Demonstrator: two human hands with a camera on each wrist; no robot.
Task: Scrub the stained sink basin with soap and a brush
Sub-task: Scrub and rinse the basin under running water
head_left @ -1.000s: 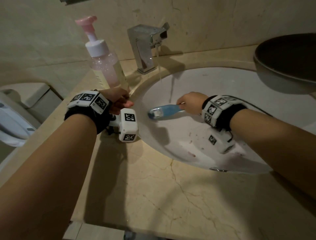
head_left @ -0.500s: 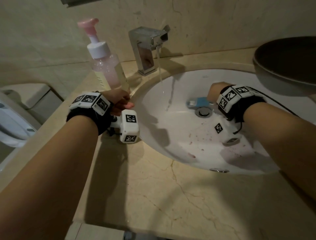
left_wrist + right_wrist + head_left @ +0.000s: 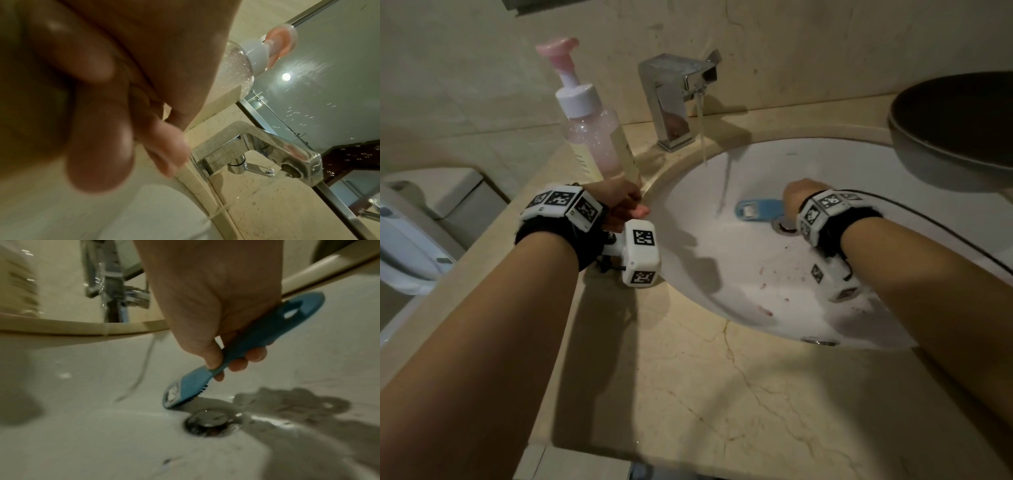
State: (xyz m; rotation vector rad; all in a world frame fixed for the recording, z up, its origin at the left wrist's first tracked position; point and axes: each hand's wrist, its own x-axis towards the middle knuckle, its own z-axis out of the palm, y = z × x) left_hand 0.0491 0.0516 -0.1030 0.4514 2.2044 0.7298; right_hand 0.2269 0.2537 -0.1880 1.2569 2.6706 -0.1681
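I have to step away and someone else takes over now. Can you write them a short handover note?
Right hand grips the blue brush, head down by the drain.
Left hand rests at the sink rim, fingers curled, holding nothing, beside the soap bottle.
Faucet is running.
Left: reddish stains on the near side of the basin are unscrubbed.

The right hand [image 3: 799, 195] has carried the brush [image 3: 758, 208] from the left side of the basin [image 3: 739, 291] to just beside the drain [image 3: 786, 224], centre right of frame.
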